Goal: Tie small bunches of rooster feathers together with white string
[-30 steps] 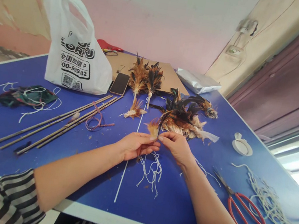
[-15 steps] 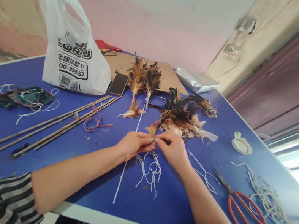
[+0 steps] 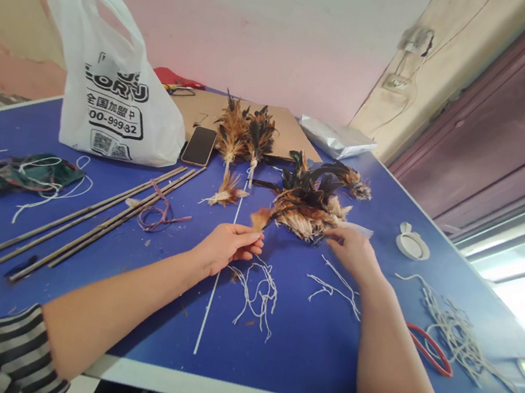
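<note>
My left hand (image 3: 234, 246) is closed in a pinch on a small bunch of feathers (image 3: 261, 218), tan and dark, with the feather ends pointing up. My right hand (image 3: 351, 251) is at the right edge of a loose pile of feathers (image 3: 308, 208), brown, black and cream. Its fingers are bent and slightly apart, with the tips against the pile's edge. Short white strings (image 3: 256, 290) lie on the table below my left hand, and more white strings (image 3: 336, 281) lie below my right. Two tied feather bunches (image 3: 233, 134) stand out behind, with a smaller feather tuft (image 3: 227, 192) in front.
On the blue table (image 3: 157, 334) are a white plastic bag (image 3: 126, 105), a phone (image 3: 199, 146), thin sticks (image 3: 84, 226) and a dark green cloth (image 3: 37, 174). To the right lie a tape roll (image 3: 413, 243), a cord tangle (image 3: 456, 332) and red-handled scissors (image 3: 435, 356), partly hidden by my forearm.
My right hand has left the small feather bunch and moved right to the pile's edge. My left hand keeps hold of the bunch. The view has shifted slightly.
</note>
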Available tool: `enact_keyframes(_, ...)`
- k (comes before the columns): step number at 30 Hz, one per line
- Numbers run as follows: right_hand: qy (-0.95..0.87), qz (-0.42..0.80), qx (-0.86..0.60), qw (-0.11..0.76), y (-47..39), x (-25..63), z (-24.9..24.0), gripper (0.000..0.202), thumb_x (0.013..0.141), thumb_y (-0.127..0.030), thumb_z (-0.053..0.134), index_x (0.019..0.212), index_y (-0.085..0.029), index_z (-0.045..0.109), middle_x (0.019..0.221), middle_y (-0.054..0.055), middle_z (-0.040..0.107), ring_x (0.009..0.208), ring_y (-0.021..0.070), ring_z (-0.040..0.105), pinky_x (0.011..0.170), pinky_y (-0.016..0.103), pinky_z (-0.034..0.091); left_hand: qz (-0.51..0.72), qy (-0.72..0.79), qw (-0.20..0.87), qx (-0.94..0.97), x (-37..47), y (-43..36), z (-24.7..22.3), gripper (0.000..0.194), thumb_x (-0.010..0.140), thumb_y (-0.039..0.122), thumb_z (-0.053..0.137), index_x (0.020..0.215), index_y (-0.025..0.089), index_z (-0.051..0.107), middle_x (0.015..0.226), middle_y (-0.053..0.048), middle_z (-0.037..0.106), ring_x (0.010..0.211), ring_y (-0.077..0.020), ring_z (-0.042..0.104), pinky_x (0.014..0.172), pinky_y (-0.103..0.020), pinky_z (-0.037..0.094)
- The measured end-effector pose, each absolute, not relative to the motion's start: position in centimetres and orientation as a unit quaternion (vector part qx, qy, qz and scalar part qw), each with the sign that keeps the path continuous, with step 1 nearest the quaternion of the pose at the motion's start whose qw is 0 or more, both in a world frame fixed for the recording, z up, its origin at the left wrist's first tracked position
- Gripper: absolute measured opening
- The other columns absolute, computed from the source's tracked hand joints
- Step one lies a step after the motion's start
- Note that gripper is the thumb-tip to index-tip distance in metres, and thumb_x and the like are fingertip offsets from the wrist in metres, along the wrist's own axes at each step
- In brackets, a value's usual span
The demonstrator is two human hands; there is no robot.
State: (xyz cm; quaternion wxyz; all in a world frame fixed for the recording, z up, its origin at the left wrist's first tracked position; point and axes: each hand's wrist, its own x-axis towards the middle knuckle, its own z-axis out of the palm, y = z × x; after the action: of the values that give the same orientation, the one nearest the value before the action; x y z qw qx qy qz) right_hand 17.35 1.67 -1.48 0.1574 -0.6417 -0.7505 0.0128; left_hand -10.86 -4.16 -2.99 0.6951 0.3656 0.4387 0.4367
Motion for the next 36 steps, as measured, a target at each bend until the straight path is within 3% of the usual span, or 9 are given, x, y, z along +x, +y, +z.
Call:
enact_keyframes(5, -0.786, -0.017, -0.614, 0.068, 1.8, 16.4, -2.3, 0.026, 0.072, -0.025, 0.051, 0.093, -0.027, 0.066, 0.093, 0.005, 0.061, 0.086, 0.0193, 0.055, 0.068, 0.027, 0.039, 0.436, 0.433, 0.712, 0.339, -11.1, -4.0, -3.1, 0.016, 0.067, 0.020, 0.068, 0.077, 0.009, 0.066, 0.075, -0.007, 0.063, 0.057, -0.0064, 0.058, 0.047, -0.013, 0.046)
enact_keyframes(9, -0.783, -0.018, -0.619, 0.047, 1.8, 16.0, -2.5, 0.020, 0.073, -0.023, 0.049, 0.081, -0.023, 0.067, 0.089, 0.006, 0.060, 0.085, 0.0187, 0.054, 0.066, 0.026, 0.038, 0.435, 0.426, 0.724, 0.325, -11.2, -4.0, -3.1, 0.015, 0.067, 0.019, 0.068, 0.077, 0.008, 0.066, 0.074, -0.006, 0.063, 0.056, -0.0061, 0.057, 0.046, -0.013, 0.046)
enact_keyframes(13, -0.786, 0.053, -0.603, 0.122, 1.8, 16.2, -2.2, 0.013, 0.071, -0.024, 0.052, 0.070, -0.018, 0.064, 0.081, 0.005, 0.061, 0.077, 0.0168, 0.054, 0.067, 0.026, 0.039, 0.435, 0.423, 0.730, 0.315, -11.2, -3.9, -3.1, 0.014, 0.067, 0.018, 0.067, 0.077, 0.008, 0.065, 0.074, -0.006, 0.063, 0.056, -0.0060, 0.058, 0.046, -0.013, 0.047)
enact_keyframes(17, -0.767, 0.207, -0.559, 0.239, 1.2, 16.0, -1.1, 0.023, 0.074, -0.035, 0.050, 0.080, -0.016, 0.061, 0.069, 0.002, 0.060, 0.061, 0.0132, 0.053, 0.059, 0.024, 0.041, 0.438, 0.419, 0.733, 0.309, -11.2, -3.8, -3.0, 0.014, 0.069, 0.017, 0.066, 0.080, 0.009, 0.065, 0.078, -0.007, 0.064, 0.059, -0.0072, 0.059, 0.047, -0.013, 0.048)
enact_keyframes(20, -0.757, 0.188, -0.570, 0.258, 1.2, 16.3, -0.8, 0.024, 0.075, -0.036, 0.050, 0.081, -0.016, 0.061, 0.065, 0.001, 0.059, 0.057, 0.0130, 0.051, 0.056, 0.025, 0.040, 0.437, 0.411, 0.737, 0.311, -11.2, -3.8, -3.0, 0.015, 0.069, 0.018, 0.065, 0.081, 0.009, 0.065, 0.080, -0.008, 0.065, 0.060, -0.0074, 0.060, 0.048, -0.013, 0.048)
enact_keyframes(23, -0.758, 0.049, -0.614, 0.217, 1.7, 17.0, -1.8, 0.017, 0.072, -0.027, 0.053, 0.082, -0.019, 0.064, 0.082, 0.004, 0.062, 0.069, 0.0159, 0.055, 0.066, 0.028, 0.041, 0.433, 0.410, 0.739, 0.314, -11.2, -3.9, -3.1, 0.015, 0.069, 0.018, 0.066, 0.080, 0.009, 0.066, 0.081, -0.008, 0.065, 0.059, -0.0066, 0.059, 0.048, -0.013, 0.048)
enact_keyframes(28, -0.774, -0.030, -0.626, 0.085, 2.5, 17.5, -3.5, 0.034, 0.074, -0.021, 0.048, 0.105, -0.029, 0.060, 0.111, 0.005, 0.055, 0.092, 0.0209, 0.055, 0.075, 0.030, 0.041, 0.424, 0.410, 0.741, 0.323, -11.2, -3.9, -3.2, 0.016, 0.068, 0.019, 0.066, 0.081, 0.009, 0.066, 0.080, -0.007, 0.065, 0.059, -0.0061, 0.059, 0.048, -0.012, 0.047)
enact_keyframes(36, -0.760, -0.022, -0.649, -0.032, 2.5, 18.4, -2.5, 0.034, 0.073, -0.017, 0.046, 0.100, -0.028, 0.063, 0.105, 0.007, 0.058, 0.087, 0.0199, 0.056, 0.066, 0.026, 0.040, 0.424, 0.414, 0.740, 0.319, -11.2, -3.9, -3.1, 0.015, 0.069, 0.018, 0.066, 0.081, 0.010, 0.066, 0.082, -0.008, 0.066, 0.059, -0.0062, 0.059, 0.048, -0.013, 0.047)
